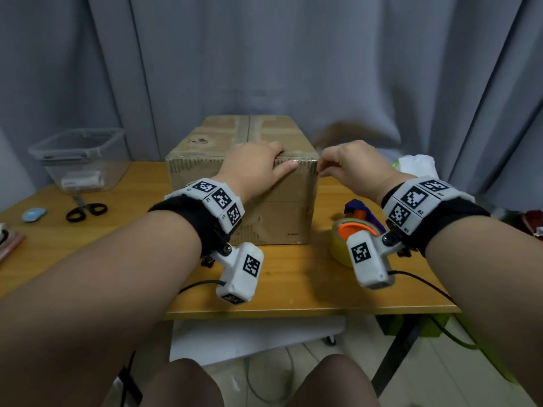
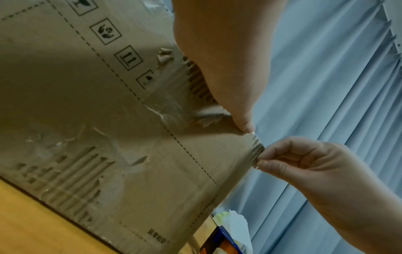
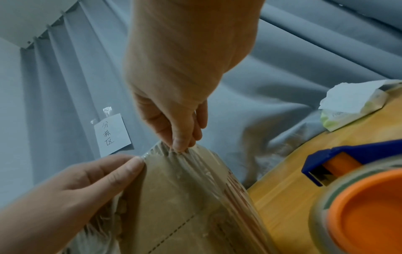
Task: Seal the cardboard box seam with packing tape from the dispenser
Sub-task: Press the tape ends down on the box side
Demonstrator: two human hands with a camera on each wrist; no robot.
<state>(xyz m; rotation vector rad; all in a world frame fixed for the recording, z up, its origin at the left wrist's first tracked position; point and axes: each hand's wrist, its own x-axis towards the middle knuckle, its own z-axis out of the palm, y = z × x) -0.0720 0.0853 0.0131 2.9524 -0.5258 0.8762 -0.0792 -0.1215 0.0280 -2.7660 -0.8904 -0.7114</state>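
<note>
A worn cardboard box (image 1: 282, 207) stands on the wooden table (image 1: 293, 289), its top seam running away from me. My left hand (image 1: 264, 163) lies over the box's near top edge, fingers on top and the straight thumb (image 2: 228, 77) pressed along the front face. My right hand (image 1: 321, 172) pinches a wrinkled strip of clear tape (image 3: 195, 159) at the box's near right top corner (image 2: 256, 147). The tape dispenser (image 1: 357, 221), blue with an orange core and a yellowish roll, rests on the table right of the box, held by neither hand.
At the back left are a clear plastic container (image 1: 82, 157), black scissors (image 1: 85, 211) and a small blue object (image 1: 33, 214). A white tissue pack (image 1: 417, 164) lies at the back right. A grey curtain (image 1: 264, 54) hangs close behind the box.
</note>
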